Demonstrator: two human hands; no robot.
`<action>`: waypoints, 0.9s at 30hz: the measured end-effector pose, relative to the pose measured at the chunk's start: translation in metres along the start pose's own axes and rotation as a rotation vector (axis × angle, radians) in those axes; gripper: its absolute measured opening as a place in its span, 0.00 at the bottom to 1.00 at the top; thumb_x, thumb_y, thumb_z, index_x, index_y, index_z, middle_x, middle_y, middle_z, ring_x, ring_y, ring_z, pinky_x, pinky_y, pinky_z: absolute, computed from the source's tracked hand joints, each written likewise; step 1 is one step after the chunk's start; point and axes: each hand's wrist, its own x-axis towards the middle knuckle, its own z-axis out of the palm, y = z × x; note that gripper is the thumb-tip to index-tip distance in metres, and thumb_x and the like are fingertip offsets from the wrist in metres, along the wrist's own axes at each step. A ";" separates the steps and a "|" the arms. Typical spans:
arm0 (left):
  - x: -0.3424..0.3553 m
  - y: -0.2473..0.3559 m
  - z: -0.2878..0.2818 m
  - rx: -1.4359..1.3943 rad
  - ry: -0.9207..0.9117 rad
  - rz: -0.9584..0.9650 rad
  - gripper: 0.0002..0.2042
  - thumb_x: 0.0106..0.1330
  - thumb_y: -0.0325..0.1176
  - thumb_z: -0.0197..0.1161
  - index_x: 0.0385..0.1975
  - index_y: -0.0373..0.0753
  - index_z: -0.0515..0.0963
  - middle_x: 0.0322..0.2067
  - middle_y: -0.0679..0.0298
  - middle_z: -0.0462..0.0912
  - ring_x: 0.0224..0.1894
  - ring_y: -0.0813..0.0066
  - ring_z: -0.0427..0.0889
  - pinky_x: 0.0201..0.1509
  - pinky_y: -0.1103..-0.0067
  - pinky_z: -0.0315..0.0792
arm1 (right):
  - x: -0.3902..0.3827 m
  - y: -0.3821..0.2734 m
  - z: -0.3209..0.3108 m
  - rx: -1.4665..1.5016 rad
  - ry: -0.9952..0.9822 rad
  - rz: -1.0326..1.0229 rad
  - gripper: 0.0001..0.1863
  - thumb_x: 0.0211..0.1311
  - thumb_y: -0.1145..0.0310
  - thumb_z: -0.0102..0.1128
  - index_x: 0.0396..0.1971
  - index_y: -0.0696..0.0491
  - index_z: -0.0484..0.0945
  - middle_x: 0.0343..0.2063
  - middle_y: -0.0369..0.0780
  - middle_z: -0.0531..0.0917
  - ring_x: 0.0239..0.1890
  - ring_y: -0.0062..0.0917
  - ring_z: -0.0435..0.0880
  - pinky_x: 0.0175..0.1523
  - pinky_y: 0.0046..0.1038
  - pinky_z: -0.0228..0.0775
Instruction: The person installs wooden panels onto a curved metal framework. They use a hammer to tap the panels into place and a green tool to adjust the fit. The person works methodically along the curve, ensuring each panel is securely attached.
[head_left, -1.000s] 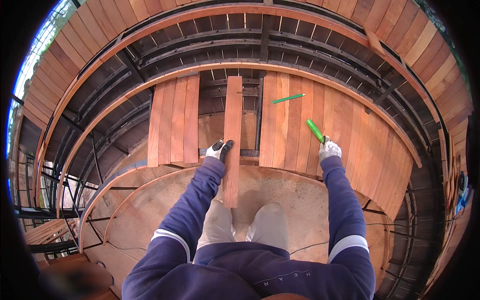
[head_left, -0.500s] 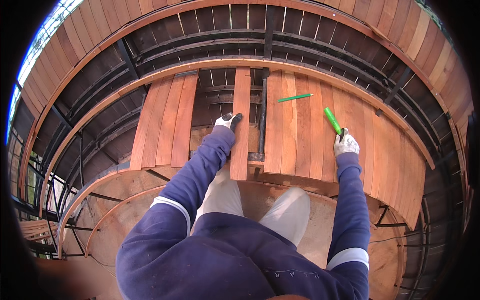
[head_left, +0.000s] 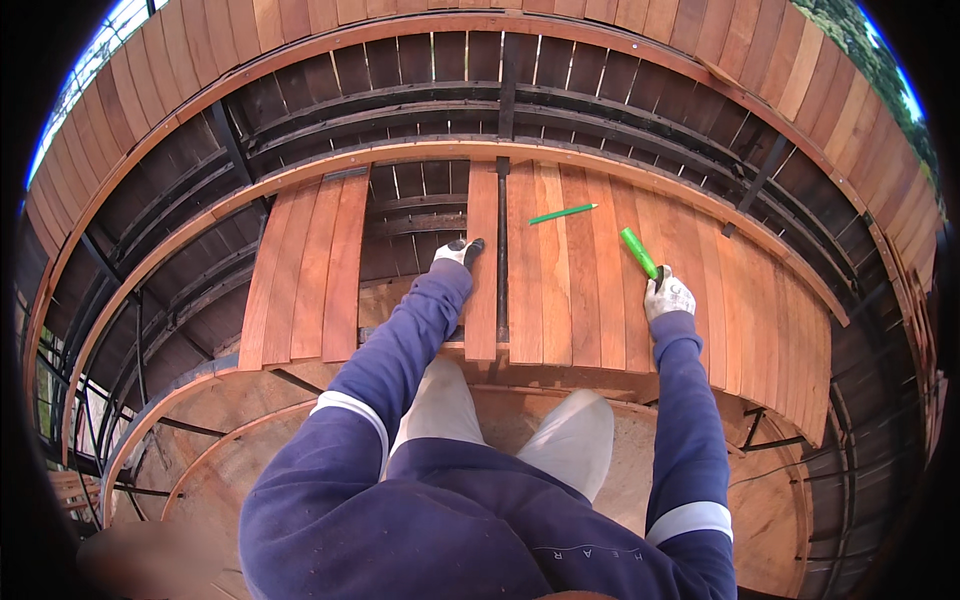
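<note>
My left hand, in a white and black glove, is closed on the left edge of a loose reddish wooden plank lying across a dark metal frame. The plank is just left of a black bar, with an open gap on its other side. My gloved right hand is closed round the lower end of a green cylindrical tool, held over the slats on the right. A thin green pencil lies on those slats, up and left of the tool.
Slats lie left of the gap. A curved wooden rail runs beyond the boards, with dark metal framework behind and a curved band of planks farther out. My legs stand over a dusty brown floor inside lower curved rails.
My left hand has slid the plank forward and to the right, so its ends now roughly line up with the neighbouring slats. My right hand still holds the green tool.
</note>
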 end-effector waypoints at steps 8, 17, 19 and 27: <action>0.006 -0.002 0.003 0.034 -0.039 -0.007 0.17 0.64 0.43 0.65 0.41 0.35 0.81 0.33 0.62 0.85 0.33 0.73 0.81 0.40 0.75 0.73 | 0.005 0.001 0.003 0.014 0.063 -0.007 0.14 0.64 0.59 0.51 0.44 0.50 0.74 0.30 0.48 0.83 0.34 0.44 0.83 0.40 0.45 0.73; -0.012 0.019 0.009 0.029 -0.028 0.018 0.17 0.64 0.45 0.63 0.40 0.34 0.80 0.33 0.60 0.85 0.33 0.71 0.81 0.40 0.75 0.73 | 0.006 0.003 0.007 0.007 0.044 -0.006 0.14 0.64 0.59 0.51 0.45 0.49 0.72 0.31 0.49 0.83 0.33 0.44 0.83 0.40 0.45 0.74; -0.013 0.017 0.011 0.074 -0.020 0.051 0.17 0.64 0.44 0.63 0.39 0.34 0.80 0.32 0.60 0.85 0.32 0.71 0.81 0.40 0.75 0.72 | 0.006 0.001 0.008 0.003 0.026 0.004 0.14 0.64 0.59 0.51 0.46 0.49 0.72 0.31 0.49 0.83 0.34 0.45 0.83 0.40 0.45 0.73; -0.015 0.021 0.013 -0.179 -0.071 -0.028 0.12 0.64 0.38 0.64 0.39 0.35 0.80 0.30 0.64 0.83 0.30 0.75 0.78 0.37 0.76 0.72 | 0.005 -0.003 0.002 0.008 -0.005 0.030 0.15 0.65 0.58 0.51 0.48 0.48 0.72 0.32 0.49 0.83 0.36 0.45 0.83 0.42 0.46 0.73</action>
